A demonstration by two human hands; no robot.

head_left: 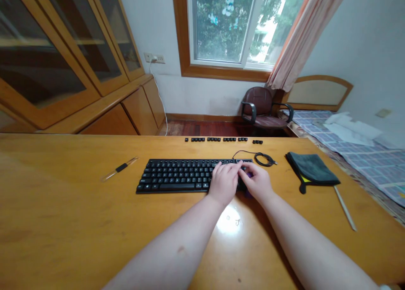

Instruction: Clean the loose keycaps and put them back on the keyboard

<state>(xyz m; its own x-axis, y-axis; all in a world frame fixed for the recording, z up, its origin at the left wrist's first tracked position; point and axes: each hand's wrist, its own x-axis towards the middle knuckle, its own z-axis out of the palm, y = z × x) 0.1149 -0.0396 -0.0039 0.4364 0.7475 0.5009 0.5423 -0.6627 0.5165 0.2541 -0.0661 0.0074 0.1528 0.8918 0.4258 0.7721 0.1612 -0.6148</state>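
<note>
A black keyboard [177,175] lies on the wooden desk [63,214], its cable [264,158] coiled at the back right. Both my hands rest on the keyboard's right end. My left hand [224,181] lies on the keys with fingers stretched forward. My right hand [257,181] is curled around a small purple thing [249,175], mostly hidden. A row of loose black keycaps [218,139] sits along the desk's far edge.
A clear pen-like tool [120,168] lies left of the keyboard. A folded dark cloth [311,168] and a thin stick [344,207] lie to the right. Beyond the desk are a brown armchair [262,108], a bed [363,155], wooden cabinets and a window.
</note>
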